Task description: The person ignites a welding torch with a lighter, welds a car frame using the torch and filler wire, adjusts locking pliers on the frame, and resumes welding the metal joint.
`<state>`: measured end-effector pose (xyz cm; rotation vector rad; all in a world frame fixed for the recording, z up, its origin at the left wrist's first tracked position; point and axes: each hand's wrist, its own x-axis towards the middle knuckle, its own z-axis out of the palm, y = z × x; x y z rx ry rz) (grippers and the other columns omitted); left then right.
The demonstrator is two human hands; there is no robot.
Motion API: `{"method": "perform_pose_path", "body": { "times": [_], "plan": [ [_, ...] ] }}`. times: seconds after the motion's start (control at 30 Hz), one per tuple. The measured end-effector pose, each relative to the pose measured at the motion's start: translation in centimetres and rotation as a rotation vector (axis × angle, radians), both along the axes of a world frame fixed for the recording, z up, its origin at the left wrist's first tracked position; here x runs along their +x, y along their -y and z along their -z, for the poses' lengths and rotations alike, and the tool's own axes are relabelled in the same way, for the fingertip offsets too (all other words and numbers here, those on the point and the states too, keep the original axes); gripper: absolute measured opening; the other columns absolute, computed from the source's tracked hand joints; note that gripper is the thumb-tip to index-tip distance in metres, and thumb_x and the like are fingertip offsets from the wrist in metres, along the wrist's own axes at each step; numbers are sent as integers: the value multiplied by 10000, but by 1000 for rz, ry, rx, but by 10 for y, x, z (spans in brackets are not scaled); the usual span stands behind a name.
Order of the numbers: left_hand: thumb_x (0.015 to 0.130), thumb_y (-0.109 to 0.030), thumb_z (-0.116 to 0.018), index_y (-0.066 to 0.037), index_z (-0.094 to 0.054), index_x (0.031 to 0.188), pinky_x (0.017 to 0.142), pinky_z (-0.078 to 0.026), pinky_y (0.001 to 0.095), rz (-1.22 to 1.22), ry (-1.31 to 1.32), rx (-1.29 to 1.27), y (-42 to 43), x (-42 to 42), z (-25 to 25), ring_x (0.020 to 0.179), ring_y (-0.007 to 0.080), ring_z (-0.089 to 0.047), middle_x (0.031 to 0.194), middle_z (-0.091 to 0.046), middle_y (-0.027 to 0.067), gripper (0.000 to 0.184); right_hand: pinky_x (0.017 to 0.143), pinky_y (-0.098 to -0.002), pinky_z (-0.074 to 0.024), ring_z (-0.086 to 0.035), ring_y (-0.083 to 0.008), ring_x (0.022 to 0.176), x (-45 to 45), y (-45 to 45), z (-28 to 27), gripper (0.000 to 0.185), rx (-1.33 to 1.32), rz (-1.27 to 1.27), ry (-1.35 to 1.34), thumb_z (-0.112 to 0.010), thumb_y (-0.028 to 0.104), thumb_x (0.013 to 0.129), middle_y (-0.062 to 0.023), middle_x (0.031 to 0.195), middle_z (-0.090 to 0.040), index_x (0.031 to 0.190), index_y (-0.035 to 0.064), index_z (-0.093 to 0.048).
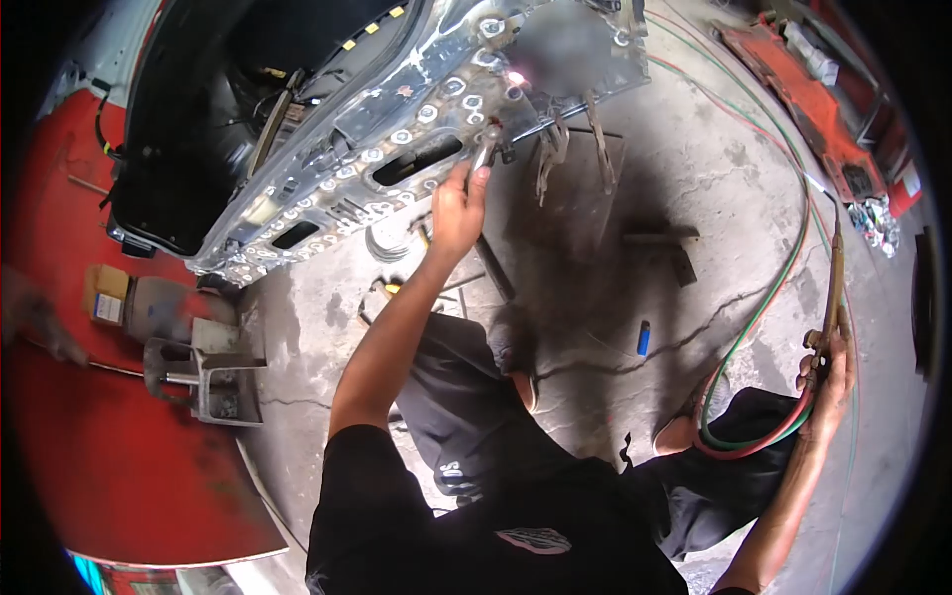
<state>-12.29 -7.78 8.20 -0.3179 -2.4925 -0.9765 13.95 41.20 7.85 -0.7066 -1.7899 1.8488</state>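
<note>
My left hand is closed around the handle of a hammer, whose head is close to the dark metal car panel. Rows of round bare-metal spots mark the panel, and one spot near its upper right glows pink-white. At the right, my right hand is wrapped round a brass gas torch, its thin bent tip pointing up and away from the panel. Red and green hoses loop from the torch over my right leg.
Clamps hang from the panel's lower edge. On the concrete floor lie a blue lighter and metal pieces. A red car part fills the left side, beside a blurred hand of another person. A red frame stands upper right.
</note>
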Motion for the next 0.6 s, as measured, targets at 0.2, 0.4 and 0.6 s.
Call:
{"method": "perform_pose_path", "body": {
  "times": [0.2,0.4,0.6],
  "plan": [
    [1066,-335,-576,-35,-581,1283,819,-525,574,74,-151,-171,0,-50,8,1004,510,-676,1092,-715,297,370,443,-187,-413,-524,-38,573,3,-4,4,636,44,41,43,-567,390,1060,-54,918,-648,1578,41,-447],
    [1062,-292,-573,-27,-558,1235,736,-534,578,106,-191,-241,-2,-66,14,883,501,-694,1026,-723,277,317,431,-199,-417,-530,-48,557,1,-1,8,651,72,68,66,-578,365,1047,-63,905,-636,1580,18,-433],
    [1042,-243,-585,-58,-537,1134,693,-532,608,70,-212,-401,-15,-103,4,791,489,-698,919,-719,254,212,423,-197,-418,-534,-50,552,-8,6,7,652,84,87,61,-578,357,1045,-66,905,-643,1580,15,-431]
  ]
}}
